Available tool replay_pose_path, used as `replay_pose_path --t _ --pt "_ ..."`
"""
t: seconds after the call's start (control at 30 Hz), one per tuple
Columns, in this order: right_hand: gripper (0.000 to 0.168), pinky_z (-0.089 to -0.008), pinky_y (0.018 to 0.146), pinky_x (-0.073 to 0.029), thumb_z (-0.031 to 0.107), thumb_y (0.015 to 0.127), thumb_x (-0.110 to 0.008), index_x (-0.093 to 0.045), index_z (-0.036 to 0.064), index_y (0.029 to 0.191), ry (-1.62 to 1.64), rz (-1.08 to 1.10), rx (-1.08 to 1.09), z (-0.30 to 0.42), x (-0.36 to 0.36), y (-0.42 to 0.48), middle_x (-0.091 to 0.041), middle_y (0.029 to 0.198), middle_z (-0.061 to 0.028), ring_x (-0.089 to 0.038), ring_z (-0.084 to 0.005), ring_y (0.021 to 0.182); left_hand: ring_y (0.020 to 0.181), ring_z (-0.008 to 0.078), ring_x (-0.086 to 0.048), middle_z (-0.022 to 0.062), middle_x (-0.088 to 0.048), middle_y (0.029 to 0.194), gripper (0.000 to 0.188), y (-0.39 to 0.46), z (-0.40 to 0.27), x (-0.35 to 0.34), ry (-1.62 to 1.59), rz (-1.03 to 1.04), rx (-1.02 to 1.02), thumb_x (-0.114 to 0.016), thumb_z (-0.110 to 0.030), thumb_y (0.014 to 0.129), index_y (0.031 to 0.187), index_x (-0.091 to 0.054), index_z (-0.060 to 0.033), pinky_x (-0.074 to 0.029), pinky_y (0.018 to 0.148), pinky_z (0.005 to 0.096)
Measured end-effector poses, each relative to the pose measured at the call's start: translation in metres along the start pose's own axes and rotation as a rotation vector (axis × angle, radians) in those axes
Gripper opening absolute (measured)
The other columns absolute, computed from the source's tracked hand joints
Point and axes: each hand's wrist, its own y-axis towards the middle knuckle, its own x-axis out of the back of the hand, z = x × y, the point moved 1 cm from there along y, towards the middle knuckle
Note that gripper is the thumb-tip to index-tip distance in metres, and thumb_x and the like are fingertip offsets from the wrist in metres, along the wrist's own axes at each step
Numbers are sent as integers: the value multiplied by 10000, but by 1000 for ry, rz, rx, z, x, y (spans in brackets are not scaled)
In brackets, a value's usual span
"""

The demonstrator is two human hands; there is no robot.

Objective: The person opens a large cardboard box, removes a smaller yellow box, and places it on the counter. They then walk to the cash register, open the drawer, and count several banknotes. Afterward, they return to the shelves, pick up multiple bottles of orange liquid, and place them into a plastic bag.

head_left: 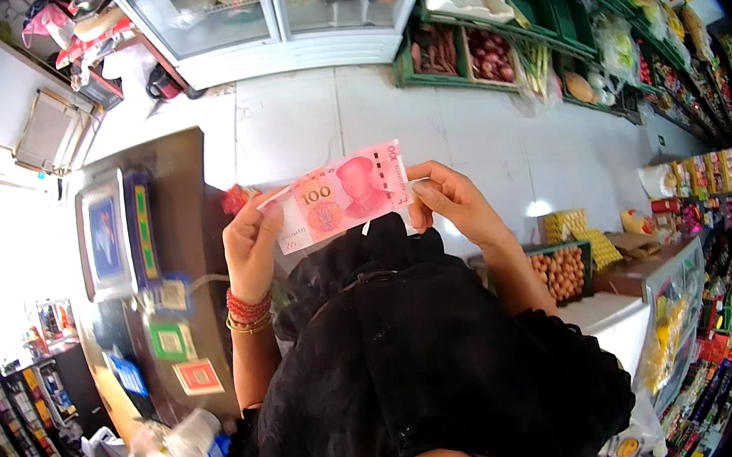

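A pink 100-yuan banknote (351, 192) is stretched out in front of my chest, its portrait side towards the camera and its right end tilted a little up. The left end is pinched between the thumb and fingers of my left hand (252, 246), which has a red beaded bracelet and a gold-coloured bangle at the wrist. My right hand (448, 198) is at the note's right edge, thumb and forefinger close together there; whether they grip the paper is hard to tell.
On my left stands a dark wooden counter (188, 202) with printed code cards and a framed device. Ahead are a glass-door refrigerator (289, 53) and green vegetable crates (408, 72). Eggs in a crate (560, 273) and a glass display case (673, 273) are on my right.
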Motion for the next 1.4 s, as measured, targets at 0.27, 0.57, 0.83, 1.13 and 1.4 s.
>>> replay_pose_path --t 0.27,0.57,0.83,1.13,1.4 --pt "201 -214 568 -434 191 908 -509 -550 17 998 -214 287 -35 51 16 362 -562 703 -13 -548 -76 604 756 49 -548 36 -616 888 239 243 10 122 -150 -187 93 -488 -69 892 1084 -549 57 -441 669 179" --pt "274 -253 561 -453 262 902 -525 -471 12 802 -476 1103 -115 73 -152 693 -547 631 -43 -567 -102 603 753 42 -485 -15 -575 886 283 310 38 242 -150 -1050 29 -513 -15 860 1135 -552 36 -386 663 176" --pt "206 -315 563 -392 194 884 -528 -524 -4 827 -877 1375 194 74 -319 870 -537 642 -108 -459 -172 577 834 76 -525 27 -600 936 257 371 69 397 -196 -1273 15 -518 -80 873 1098 -561 37 -419 758 228" --pt "174 -206 576 -395 164 898 -523 -529 30 1009 -503 1195 -147 74 -476 1045 -550 706 -6 -520 -65 660 588 194 -581 140 -608 713 280 444 -54 663 449 -1176 -9 -505 -38 818 1063 -621 -107 -451 581 263" --pt "258 -222 623 -420 142 900 -484 -513 -7 1109 -717 1856 8 32 -835 1105 -573 728 -35 -535 -89 689 684 238 -639 195 -619 779 235 338 -17 798 348 -1990 395 -499 -83 827 1027 -606 -22 -469 618 305"
